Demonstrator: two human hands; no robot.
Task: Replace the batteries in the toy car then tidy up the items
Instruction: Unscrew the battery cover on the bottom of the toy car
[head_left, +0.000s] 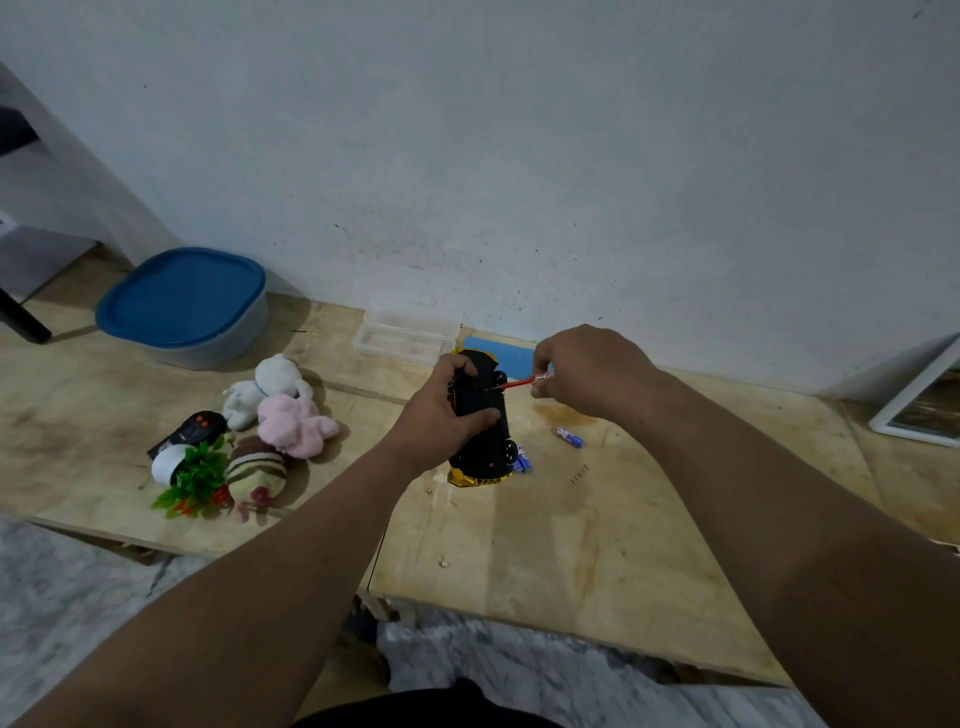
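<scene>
The toy car (480, 415) is black with a gold body and stands turned over, its black underside facing me. My left hand (441, 415) grips it around the middle. My right hand (587, 371) pinches a small red screwdriver (514, 384) whose tip touches the car's underside near its far end. A blue-and-white battery (570, 436) lies on the wooden table to the right of the car. More blue batteries (522, 461) show beside the car's near wheel. Several tiny screws (580, 474) lie a little nearer to me.
On the wooden table (597, 545): a clear plastic case (408, 332) open by the wall, a blue pad (501, 351), a blue-lidded tub (182, 306) at far left, soft toys (291, 415), a black remote (189, 431), a small plant (195, 480). A picture frame (919, 400) leans at right.
</scene>
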